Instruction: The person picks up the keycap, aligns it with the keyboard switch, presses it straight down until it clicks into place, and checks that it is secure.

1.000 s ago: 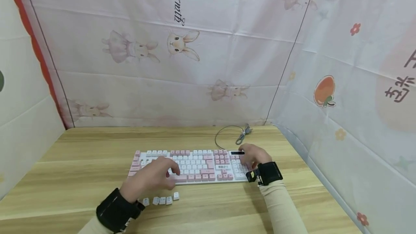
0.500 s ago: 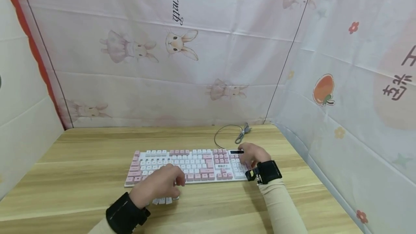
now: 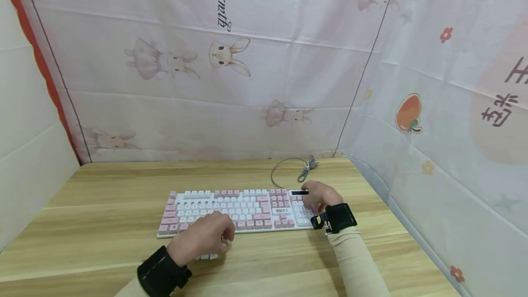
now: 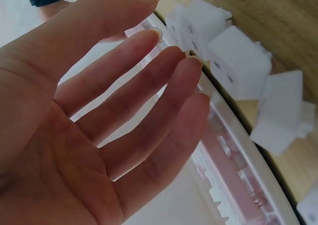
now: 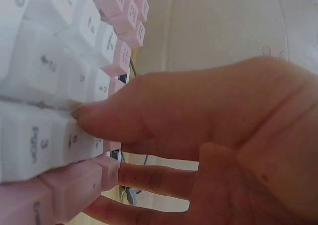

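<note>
A pink-and-white keyboard (image 3: 247, 211) lies on the wooden table. Over its front edge hangs my left hand (image 3: 204, 237), its fingers loosely bent. In the left wrist view the left hand (image 4: 124, 96) shows thumb and index fingertips apart, beside a row of loose white keycaps (image 4: 241, 61). From above, the hand hides part of these keycaps (image 3: 205, 256). My right hand (image 3: 323, 195) holds the keyboard's far right corner. In the right wrist view the thumb of the right hand (image 5: 208, 125) touches number-pad keys (image 5: 37, 71), while the other fingers reach past the edge, partly hidden.
A grey cable (image 3: 284, 164) with a tied bundle lies behind the keyboard. Printed fabric (image 3: 214, 118) hangs along the table's back and sides. Bare wood (image 3: 111, 196) stretches to the left of the keyboard.
My left hand has come down and slightly right, from over the keyboard's keys to the loose keycaps in front. The right hand stays at the corner.
</note>
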{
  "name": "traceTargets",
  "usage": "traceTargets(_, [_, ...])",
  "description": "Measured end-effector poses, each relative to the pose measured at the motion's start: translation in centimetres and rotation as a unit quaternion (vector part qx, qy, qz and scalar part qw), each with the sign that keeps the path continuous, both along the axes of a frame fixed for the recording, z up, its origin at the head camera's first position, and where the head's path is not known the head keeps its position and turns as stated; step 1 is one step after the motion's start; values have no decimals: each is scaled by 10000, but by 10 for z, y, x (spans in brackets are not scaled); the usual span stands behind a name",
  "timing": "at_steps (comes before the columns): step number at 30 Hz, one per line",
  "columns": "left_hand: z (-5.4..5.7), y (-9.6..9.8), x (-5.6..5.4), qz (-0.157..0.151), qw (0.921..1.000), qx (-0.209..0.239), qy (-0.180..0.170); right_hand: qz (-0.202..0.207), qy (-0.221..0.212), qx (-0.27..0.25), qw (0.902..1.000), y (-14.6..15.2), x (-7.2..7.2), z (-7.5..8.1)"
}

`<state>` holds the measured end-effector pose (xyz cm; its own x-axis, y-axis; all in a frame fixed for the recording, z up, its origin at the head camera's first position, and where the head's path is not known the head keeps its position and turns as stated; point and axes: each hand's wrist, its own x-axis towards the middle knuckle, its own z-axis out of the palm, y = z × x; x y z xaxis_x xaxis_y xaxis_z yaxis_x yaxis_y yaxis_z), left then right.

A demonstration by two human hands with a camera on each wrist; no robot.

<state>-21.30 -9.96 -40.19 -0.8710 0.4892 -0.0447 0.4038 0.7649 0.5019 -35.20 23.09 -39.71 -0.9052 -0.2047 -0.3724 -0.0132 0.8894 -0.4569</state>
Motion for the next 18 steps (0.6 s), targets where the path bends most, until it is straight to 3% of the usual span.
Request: traceTargets(18, [-4, 0, 0, 145, 9997, -186, 26, 128, 48, 97, 9999, 0, 1, 1])
